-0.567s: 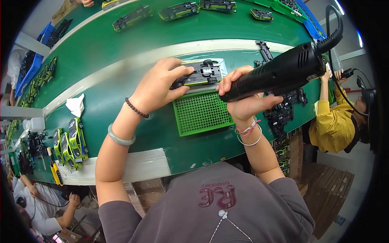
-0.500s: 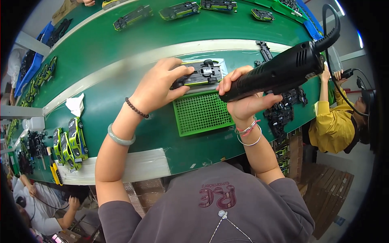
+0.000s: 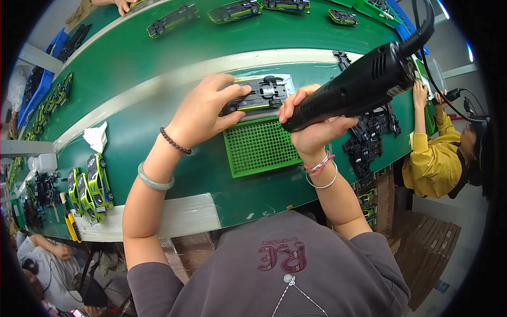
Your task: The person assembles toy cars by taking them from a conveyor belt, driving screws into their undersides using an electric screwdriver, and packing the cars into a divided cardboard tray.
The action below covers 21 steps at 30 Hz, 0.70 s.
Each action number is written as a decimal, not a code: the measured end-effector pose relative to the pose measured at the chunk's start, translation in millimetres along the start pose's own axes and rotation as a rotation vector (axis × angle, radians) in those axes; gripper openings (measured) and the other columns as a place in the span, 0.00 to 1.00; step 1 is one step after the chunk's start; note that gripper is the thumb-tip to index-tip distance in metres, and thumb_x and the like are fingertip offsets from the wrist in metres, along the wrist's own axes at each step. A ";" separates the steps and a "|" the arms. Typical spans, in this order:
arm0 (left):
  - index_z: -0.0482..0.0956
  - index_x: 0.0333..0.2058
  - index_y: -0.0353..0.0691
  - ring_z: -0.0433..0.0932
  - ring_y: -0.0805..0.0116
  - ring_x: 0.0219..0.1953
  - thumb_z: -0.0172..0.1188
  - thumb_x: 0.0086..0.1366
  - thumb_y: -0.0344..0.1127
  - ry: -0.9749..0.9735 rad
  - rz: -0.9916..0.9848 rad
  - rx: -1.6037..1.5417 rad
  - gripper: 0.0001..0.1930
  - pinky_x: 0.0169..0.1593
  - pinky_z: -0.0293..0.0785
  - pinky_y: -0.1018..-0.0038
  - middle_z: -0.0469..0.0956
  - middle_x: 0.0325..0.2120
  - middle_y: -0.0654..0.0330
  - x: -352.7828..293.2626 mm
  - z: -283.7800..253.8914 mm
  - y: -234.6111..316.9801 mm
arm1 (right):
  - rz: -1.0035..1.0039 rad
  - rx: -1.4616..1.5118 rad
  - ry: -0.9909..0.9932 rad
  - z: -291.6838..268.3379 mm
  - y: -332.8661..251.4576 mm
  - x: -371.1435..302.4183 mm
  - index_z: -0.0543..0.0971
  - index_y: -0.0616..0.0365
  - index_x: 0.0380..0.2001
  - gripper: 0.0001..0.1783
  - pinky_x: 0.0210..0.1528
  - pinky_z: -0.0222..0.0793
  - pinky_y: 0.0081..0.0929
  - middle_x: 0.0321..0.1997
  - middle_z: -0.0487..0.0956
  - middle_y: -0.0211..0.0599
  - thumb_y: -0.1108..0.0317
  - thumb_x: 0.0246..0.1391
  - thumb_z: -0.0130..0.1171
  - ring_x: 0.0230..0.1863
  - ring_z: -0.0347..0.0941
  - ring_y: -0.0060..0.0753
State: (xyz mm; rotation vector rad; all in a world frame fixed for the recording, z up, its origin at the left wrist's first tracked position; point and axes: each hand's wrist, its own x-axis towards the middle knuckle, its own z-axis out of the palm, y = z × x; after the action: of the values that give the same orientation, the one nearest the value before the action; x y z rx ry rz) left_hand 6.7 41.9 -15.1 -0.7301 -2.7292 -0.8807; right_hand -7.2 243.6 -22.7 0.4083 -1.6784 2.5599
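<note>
A toy car (image 3: 260, 96) lies upside down, its black underside and wheels facing up, with yellow-green showing along its edge. My left hand (image 3: 203, 108) grips its left end, thumb on the near side and fingers over the far side. In my right hand (image 3: 311, 129) is a black corded electric screwdriver (image 3: 351, 87), fingers wrapped round its body. It slants beside the car's right end; its tip is out of sight. Just nearer to me, a green perforated basket (image 3: 259, 150) sits under the car's near edge.
Black chassis parts (image 3: 369, 134) are piled right of my right hand. Finished-looking green cars (image 3: 90, 187) and a white tissue (image 3: 95, 137) lie at left, near a yellow cutter (image 3: 72, 227). More cars (image 3: 235, 10) line the far belt. A person in yellow (image 3: 433, 164) works at right.
The screwdriver's cord end has swung a little left and up, and my right hand has shifted slightly left. My left hand and the car stay almost where they were.
</note>
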 end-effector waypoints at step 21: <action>0.70 0.44 0.37 0.71 0.51 0.44 0.70 0.42 0.42 -0.076 -0.010 -0.146 0.30 0.48 0.68 0.64 0.74 0.38 0.49 -8.2 -22.2 -38.0 | -0.112 -0.030 -0.336 101.0 -6.8 48.2 0.67 0.63 0.26 0.56 0.18 0.66 0.24 0.17 0.68 0.36 0.13 0.29 0.26 0.16 0.68 0.31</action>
State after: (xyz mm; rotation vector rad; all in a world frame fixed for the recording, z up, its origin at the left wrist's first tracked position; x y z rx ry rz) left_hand -5.0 -1.2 -18.6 -0.7923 -2.7586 -1.0850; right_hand -33.2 150.0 33.2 0.9478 -1.7275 2.4887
